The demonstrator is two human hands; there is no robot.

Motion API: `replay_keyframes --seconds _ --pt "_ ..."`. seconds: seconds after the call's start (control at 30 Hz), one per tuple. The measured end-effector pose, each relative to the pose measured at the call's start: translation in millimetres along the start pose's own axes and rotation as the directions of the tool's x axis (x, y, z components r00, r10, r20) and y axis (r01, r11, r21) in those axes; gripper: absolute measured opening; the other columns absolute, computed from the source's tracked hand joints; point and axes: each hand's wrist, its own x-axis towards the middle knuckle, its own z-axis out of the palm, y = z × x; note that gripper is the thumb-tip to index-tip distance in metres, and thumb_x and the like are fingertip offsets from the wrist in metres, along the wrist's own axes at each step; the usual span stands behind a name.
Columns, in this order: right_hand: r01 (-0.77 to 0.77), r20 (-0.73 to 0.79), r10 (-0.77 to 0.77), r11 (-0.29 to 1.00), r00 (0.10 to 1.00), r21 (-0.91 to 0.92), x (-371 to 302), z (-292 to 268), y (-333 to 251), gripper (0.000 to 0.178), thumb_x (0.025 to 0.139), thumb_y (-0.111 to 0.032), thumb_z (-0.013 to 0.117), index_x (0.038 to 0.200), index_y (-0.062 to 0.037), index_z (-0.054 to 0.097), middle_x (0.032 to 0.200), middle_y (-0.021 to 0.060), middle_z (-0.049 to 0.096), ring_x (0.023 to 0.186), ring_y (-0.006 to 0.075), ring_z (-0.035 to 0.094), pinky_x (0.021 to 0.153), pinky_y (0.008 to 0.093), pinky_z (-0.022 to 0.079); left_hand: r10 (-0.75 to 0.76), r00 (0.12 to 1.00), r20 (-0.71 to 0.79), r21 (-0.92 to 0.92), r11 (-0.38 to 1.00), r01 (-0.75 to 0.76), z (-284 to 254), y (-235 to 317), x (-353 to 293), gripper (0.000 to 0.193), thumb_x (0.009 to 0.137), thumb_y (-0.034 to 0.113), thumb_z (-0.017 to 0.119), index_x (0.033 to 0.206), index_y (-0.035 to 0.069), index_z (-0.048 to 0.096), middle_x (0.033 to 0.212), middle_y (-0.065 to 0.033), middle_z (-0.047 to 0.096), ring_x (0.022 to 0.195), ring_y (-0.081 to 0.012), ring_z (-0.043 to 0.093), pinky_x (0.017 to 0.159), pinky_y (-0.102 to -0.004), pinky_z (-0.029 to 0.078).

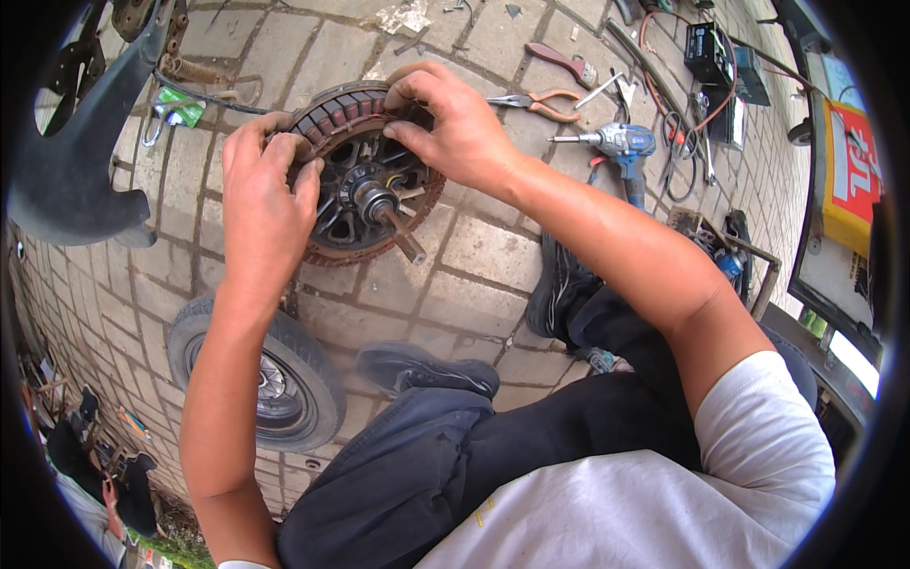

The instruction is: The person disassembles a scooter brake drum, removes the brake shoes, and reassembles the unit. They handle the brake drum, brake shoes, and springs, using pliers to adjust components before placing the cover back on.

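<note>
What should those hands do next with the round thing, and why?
Perhaps turn the round part a little. The left hand and right hand both hold it near the dark blocks on its far edge, while its near edge is untouched; a small turn might bring more of it within reach.

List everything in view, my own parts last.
Ringed hub: 1, brown-black, between hands
Tyred wheel: 1, black, lower left
Curved panel: 1, black, upper left
Packet: 1, green, upper left
Brush: 1, reddish, upper right
Pliers: 1, orange, right of hub
Power driver: 1, blue, below pliers
Box: 1, black, upper right
Wrench: 1, silver, upper right
Sign: 1, red-yellow, right
Another person: 1, dark-clothed, lower left
Scraps: uncountable, mixed, scattered
Shoes: 2, black, below hub
Trousers: 1, dark, bottom
Shirt: 1, white, bottom
Left hand: 1, bare, hub's left
Right hand: 1, bare, hub's right
</note>
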Motion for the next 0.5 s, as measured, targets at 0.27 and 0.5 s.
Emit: replay_keyframes --seconds 0.27,0.5 --pt "0.144 -0.103 -0.142 0.990 0.985 0.007 -15 0 18 0.024 0.078 -0.002 0.076 0.100 -0.0055 0.067 0.112 0.0101 0.063 0.099 0.0279 0.065 0.085 0.0348 0.055 0.046 0.997 -0.069 -0.090 0.995 -0.053 9 -4 -4 0.030 0.079 -0.001 0.069 0.109 0.005 0.068 0.114 -0.0139 0.061 0.109 -0.0346 0.055 0.095 -0.0422 0.046" --pt "0.167 -0.128 -0.171 0.985 0.977 -0.035 -24 5 22 0.022 0.079 0.001 0.074 0.100 -0.0037 0.069 0.117 0.0131 0.064 0.104 0.0288 0.065 0.089 0.0344 0.054 0.126 0.992 -0.020 0.004 0.992 -0.126 9 -2 -4 0.052 0.080 -0.004 0.065 0.125 0.022 0.068 0.121 -0.0120 0.059 0.112 -0.0334 0.052 0.097 -0.0424 0.046"
